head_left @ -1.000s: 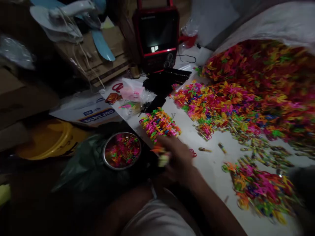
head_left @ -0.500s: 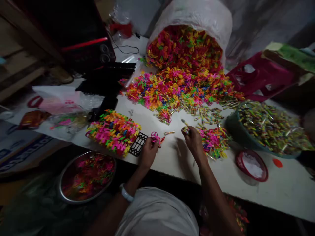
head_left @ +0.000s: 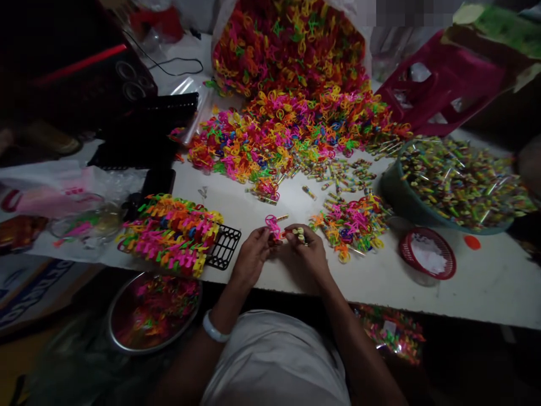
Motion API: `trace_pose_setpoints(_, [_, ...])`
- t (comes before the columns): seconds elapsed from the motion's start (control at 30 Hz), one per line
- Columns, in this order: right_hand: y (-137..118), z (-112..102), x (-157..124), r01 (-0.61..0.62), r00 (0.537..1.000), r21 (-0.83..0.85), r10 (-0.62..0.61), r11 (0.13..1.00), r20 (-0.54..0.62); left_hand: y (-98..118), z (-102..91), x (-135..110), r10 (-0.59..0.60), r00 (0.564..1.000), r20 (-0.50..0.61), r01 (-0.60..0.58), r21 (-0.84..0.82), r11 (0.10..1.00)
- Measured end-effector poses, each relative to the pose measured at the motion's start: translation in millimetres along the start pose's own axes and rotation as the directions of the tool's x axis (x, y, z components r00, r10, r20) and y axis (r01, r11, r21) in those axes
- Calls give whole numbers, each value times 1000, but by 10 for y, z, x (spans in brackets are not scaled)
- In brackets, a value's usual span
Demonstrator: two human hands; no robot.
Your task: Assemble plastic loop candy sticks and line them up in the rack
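Note:
My left hand (head_left: 252, 255) is closed on a pink plastic toy piece (head_left: 273, 226) with a ring-shaped end. Close beside it, my right hand (head_left: 311, 252) is closed around several small tubes (head_left: 299, 232) with pale ends. The fingertips of both hands nearly meet, and a small reddish piece shows between them; which hand grips it I cannot tell. One loose tube (head_left: 282, 216) lies just behind the pink piece. Left of my hands is a black plastic rack (head_left: 224, 247), its other part covered by rows of coloured plastic pieces (head_left: 173, 234).
A large heap of coloured plastic pieces (head_left: 291, 127) spills from a white sack at the back. A smaller pile (head_left: 350, 225), a tub (head_left: 391, 183) full of small tubes and a red basket (head_left: 406, 251) stand right. A metal bowl (head_left: 113, 332) sits below the table edge.
My right hand has come left and brought its tubes up against the pink toy piece in my left hand. The camera view has shifted, so the table appears nearer.

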State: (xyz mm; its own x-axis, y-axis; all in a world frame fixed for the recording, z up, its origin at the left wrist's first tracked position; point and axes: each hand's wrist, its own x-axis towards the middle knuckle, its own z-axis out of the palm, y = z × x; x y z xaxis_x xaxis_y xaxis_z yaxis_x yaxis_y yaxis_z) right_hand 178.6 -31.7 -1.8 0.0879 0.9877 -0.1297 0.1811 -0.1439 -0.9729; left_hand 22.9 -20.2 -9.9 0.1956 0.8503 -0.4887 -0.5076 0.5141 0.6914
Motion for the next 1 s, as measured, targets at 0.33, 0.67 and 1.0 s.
trace_pose_setpoints(0.33, [285, -240, -20, 466, 883, -213, -436, 859, 174, 204, -60, 67, -323, 929, 180, 327, 7, 945])
trace_pose_setpoints(0.67, [110, -261, 30, 286, 938, -91, -260, 954, 228, 153, -35, 44, -175, 984, 16, 157, 372, 915])
trace_pose_setpoints(1.0, [156, -64, -171, -37, 988, -55, 45, 998, 150, 0, 20, 19, -80, 991, -108, 79, -11, 997])
